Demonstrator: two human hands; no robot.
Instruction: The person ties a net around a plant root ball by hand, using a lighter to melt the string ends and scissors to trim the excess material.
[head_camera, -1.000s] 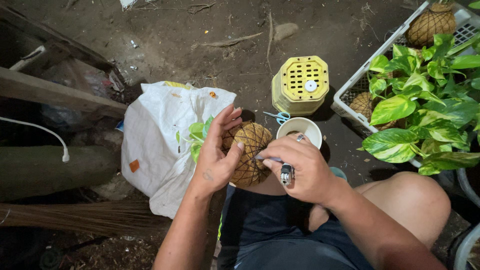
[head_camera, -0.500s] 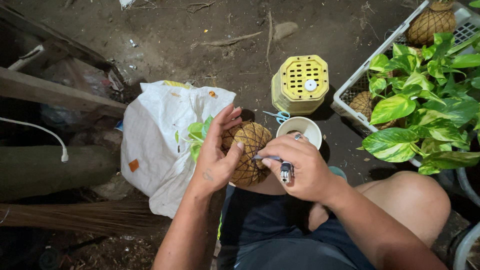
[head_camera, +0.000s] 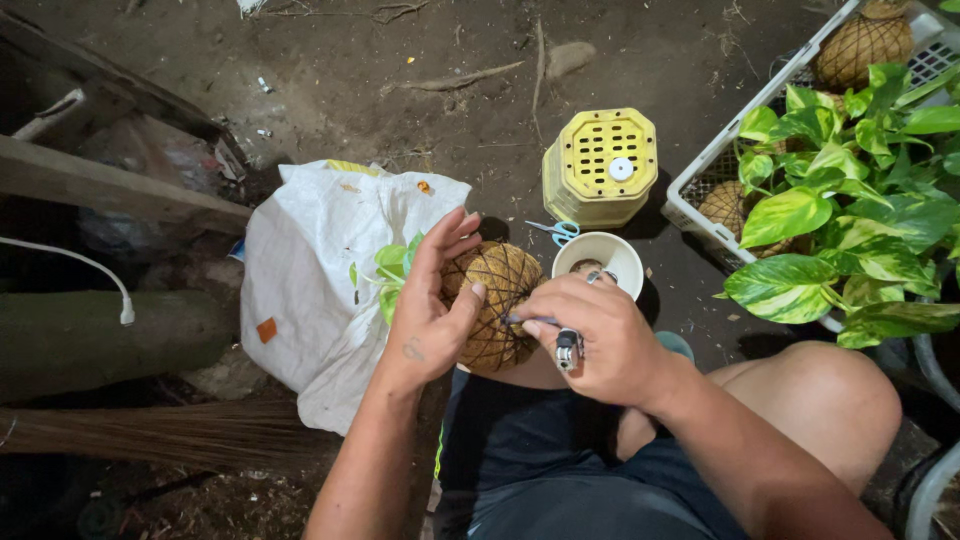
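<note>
- A wooden plank and a white cable are being seen at the far left, with a bundle of broom bristles lying on the earth floor below them.
- A white sack is lying just right of these, with green leaves showing at its right edge.
- The left hand is being held upright over the lap, wrist bent back and forearm rising from the lower edge; its fingers are spread and curved loosely, and the palm and thumb are being pressed against the left side of the netted fibre ball.
- The ball is being kept above the dark shorts, between the two hands and touching both.
- The right hand is being curled half closed against the ball's right side, knuckles upward, forearm running down to the right; a thin dark tool is being pinched between thumb and forefinger, and a small lighter is being gripped under the other fingers.
- A white cup is standing just behind the right hand, with blue-handled scissors beside it and a yellow perforated container farther back.
- A white crate is holding leafy plants and another netted ball at the far right.
- A bare knee is being seen below the crate.
</note>
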